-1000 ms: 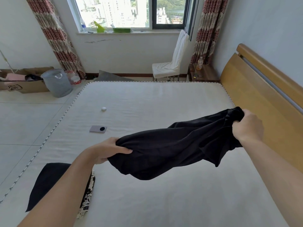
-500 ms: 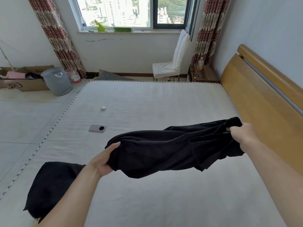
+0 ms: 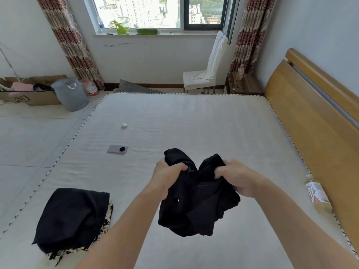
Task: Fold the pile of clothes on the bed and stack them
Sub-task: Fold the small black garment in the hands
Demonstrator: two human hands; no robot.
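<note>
a: we note a phone [image 3: 117, 149] lying flat on the mattress, and a small white object [image 3: 124, 125] beyond it, well apart.

b: we also log a plastic bottle [image 3: 318, 197] on its side at the mattress edge, just beside the wooden headboard [image 3: 314, 121].

a: on the floor we see a grey basket [image 3: 70, 94], with a cardboard box [image 3: 33, 97] beside it. patterned curtains [image 3: 71, 41] flank the window [image 3: 155, 12].

b: we add a white-draped chair [image 3: 206, 72] and a nightstand [image 3: 245, 85] bearing a bottle [image 3: 240, 69]. green items [image 3: 146, 31] sit on the sill.
</note>
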